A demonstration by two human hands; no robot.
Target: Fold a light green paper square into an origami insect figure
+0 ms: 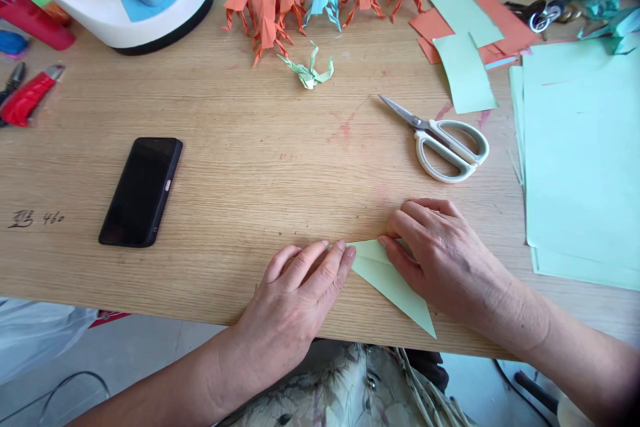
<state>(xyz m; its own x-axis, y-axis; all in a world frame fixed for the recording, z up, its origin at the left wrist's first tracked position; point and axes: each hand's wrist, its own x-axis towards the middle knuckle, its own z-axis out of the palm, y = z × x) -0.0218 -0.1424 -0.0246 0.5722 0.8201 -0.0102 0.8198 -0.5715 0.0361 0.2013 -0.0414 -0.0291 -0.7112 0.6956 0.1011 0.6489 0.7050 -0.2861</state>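
Lying untouched at the left of the table [250, 167] is a black phone [141, 191], with red-handled tools [27, 97] beyond it near the edge. Moving right, the left hand [300, 293] is pressing flat, its fingers [333, 265] held together and straight, their tips touching the upper corner of a pale green folded paper [387, 280]. That paper is sitting at the table's near edge, its long point overhanging slightly. The right hand [440, 253] is pinning its other side, fingers bent and resting on the fold, clamped on nothing. Farther right, scissors [440, 140] are lying closed, and a stack of green sheets [580, 153] is waiting. A likely slip: uneven pressure from either hand could be skewing the crease, or nudging the paper off the edge.
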